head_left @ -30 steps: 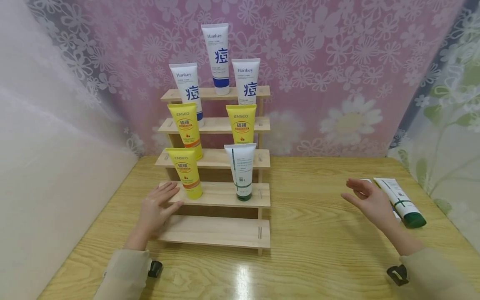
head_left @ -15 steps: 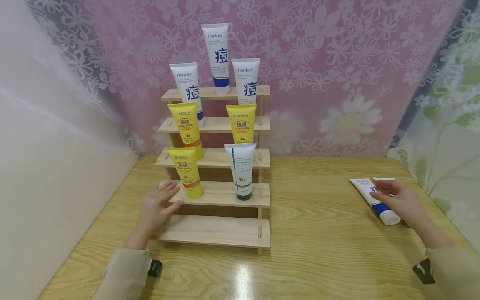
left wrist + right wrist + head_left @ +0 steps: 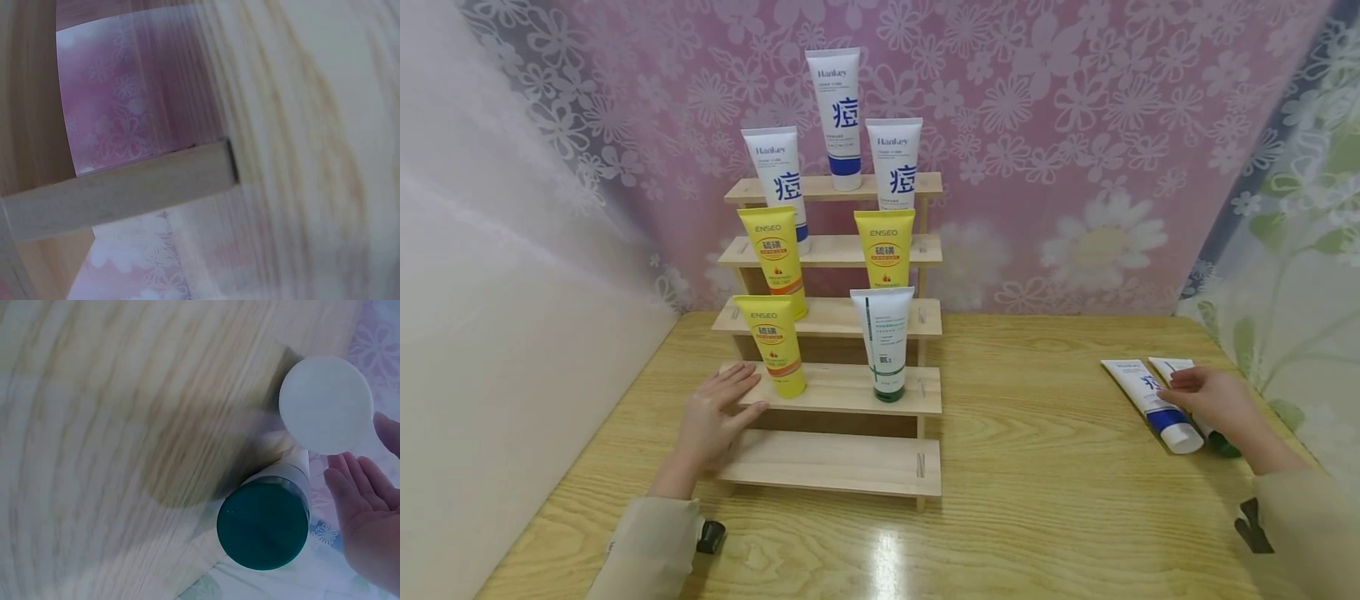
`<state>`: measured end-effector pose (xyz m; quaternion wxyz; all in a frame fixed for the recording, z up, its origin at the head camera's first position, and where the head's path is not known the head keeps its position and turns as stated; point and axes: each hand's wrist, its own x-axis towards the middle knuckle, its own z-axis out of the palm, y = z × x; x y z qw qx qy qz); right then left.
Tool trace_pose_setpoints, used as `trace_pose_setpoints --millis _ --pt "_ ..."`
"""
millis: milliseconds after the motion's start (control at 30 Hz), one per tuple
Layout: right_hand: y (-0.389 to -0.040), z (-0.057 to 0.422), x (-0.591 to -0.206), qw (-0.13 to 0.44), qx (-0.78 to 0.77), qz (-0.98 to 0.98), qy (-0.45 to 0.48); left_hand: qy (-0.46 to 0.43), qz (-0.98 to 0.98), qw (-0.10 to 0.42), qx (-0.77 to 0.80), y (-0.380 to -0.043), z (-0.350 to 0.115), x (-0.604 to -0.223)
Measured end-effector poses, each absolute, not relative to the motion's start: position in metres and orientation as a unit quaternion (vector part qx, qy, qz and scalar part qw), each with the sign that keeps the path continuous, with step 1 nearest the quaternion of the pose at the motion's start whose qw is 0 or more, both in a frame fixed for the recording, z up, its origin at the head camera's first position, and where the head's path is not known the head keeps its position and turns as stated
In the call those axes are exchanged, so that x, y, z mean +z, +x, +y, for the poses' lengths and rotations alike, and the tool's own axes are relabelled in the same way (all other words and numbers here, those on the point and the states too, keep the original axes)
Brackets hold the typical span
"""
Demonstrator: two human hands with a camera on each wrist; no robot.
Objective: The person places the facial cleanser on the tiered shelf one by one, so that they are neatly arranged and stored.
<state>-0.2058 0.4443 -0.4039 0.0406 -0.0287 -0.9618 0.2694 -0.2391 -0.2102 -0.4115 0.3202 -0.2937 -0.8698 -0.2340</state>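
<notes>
My left hand (image 3: 711,417) rests at the left end of the wooden stepped rack (image 3: 827,462), fingers on the tier beside a yellow squeeze tube (image 3: 772,346). On the right of the table, my right hand (image 3: 1221,404) hovers over a white squeeze tube with a green cap (image 3: 1225,446), partly hiding it. Thumb and fingers are apart, their tips close to the neighbouring white-and-blue squeeze tube (image 3: 1142,392). Both tubes lie flat, side by side. The right wrist view shows the white cap (image 3: 325,405) and green cap (image 3: 264,525) end-on, with the fingers (image 3: 356,487) behind them.
Several tubes stand cap-down on the rack: white-and-blue ones (image 3: 838,117) on top, yellow ones (image 3: 885,246) below, and a white-and-green one (image 3: 883,342) at the right. The rack's lowest tier (image 3: 842,462) is bare. A floral curtain (image 3: 1045,150) hangs behind the table.
My right hand has moved right from beside the lying tubes to above the green-capped one, uncovering the white-and-blue tube. My left hand has stayed on the rack.
</notes>
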Motion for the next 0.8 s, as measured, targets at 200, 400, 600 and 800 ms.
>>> trace_pose_setpoints --millis 200,400,600,800 --pt "-0.2105 0.4510 -0.4070 0.017 0.249 -0.968 -0.040 -0.298 -0.866 0.323 -0.238 -0.2401 -0.2100 -0.4120" --pt "-0.2119 0.4509 -0.4056 -0.003 0.242 -0.969 -0.046 -0.296 -0.867 0.320 -0.240 -0.2400 -0.2096 -0.4107" --pt "-0.2131 0.4482 -0.4027 -0.045 0.228 -0.972 -0.046 -0.294 -0.868 0.320 -0.240 -0.2395 -0.2097 -0.4105" --pt "-0.2143 0.4444 -0.3988 -0.086 0.219 -0.970 -0.056 -0.297 -0.865 0.329 -0.236 -0.2396 -0.2097 -0.4119"
